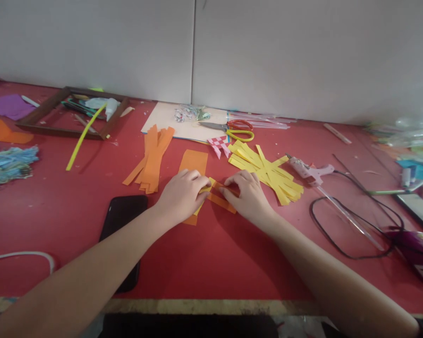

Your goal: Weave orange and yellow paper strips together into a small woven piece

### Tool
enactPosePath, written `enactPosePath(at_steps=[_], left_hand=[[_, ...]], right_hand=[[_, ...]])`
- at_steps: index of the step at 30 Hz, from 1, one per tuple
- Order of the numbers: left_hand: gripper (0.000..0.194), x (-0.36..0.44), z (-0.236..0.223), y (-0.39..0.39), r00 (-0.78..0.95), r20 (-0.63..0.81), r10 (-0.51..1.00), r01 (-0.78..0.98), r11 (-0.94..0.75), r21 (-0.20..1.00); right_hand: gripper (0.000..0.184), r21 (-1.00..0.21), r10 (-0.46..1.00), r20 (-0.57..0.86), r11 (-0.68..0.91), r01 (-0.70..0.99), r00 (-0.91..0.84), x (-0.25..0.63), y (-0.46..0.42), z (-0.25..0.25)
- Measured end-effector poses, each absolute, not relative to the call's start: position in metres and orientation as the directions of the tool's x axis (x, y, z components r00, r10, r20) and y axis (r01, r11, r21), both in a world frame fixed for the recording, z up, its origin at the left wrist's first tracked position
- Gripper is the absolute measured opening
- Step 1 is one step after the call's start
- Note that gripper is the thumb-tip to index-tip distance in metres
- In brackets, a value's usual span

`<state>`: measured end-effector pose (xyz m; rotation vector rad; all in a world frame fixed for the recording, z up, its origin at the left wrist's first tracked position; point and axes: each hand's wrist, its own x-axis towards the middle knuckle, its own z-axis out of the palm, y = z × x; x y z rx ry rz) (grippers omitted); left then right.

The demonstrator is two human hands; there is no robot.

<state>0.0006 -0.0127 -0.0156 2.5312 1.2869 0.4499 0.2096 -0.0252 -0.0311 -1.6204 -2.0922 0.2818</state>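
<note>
On the red table (211, 253), my left hand (181, 195) and my right hand (246, 195) meet over crossed orange and yellow paper strips (216, 195). Both hands have their fingers curled and pinched down on these strips, holding them flat against the table. A wider orange paper piece (193, 162) lies just beyond my left hand. To the right of my right hand is a fanned pile of yellow strips (268, 171). A stack of orange strips (151, 159) lies to the left.
A black phone (123, 225) lies by my left forearm. A glue gun (310, 171) with a black cord (352, 230) is at the right. Scissors (232, 129), a small pink woven piece (219, 145), a cream sheet (172, 119) and a wooden frame (70, 112) lie farther back.
</note>
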Motion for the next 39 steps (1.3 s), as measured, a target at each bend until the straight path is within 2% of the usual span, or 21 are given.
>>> enactPosePath(at_steps=[3,6,10,21,27,39], left_hand=[[0.023,0.001,-0.016,-0.013,0.551,0.170,0.817,0.732,-0.570,0.372],[0.024,0.000,-0.017,-0.013,0.560,0.203,0.803,0.717,-0.592,0.368],[0.021,0.000,-0.019,-0.011,0.593,0.234,0.770,0.678,-0.635,0.370],[0.022,0.001,-0.015,-0.012,0.629,0.209,0.748,0.687,-0.662,0.300],[0.022,0.001,-0.015,-0.013,0.616,0.210,0.759,0.702,-0.650,0.292],[0.030,0.002,-0.016,-0.014,0.642,0.190,0.743,0.708,-0.670,0.223]], right_hand=[[0.007,-0.392,0.920,0.327,0.340,0.855,-0.216,0.209,-0.026,-0.031],[0.014,-0.378,0.844,0.417,0.499,0.780,-0.337,0.207,-0.027,-0.031],[0.020,-0.353,0.783,0.414,0.608,0.711,-0.465,0.206,-0.029,-0.030],[0.029,-0.243,0.780,0.302,0.618,0.748,-0.548,0.209,-0.028,-0.023],[0.023,-0.201,0.793,0.214,0.608,0.768,-0.571,0.208,-0.027,-0.018],[0.023,-0.100,0.770,0.184,0.633,0.768,-0.611,0.205,-0.022,-0.016]])
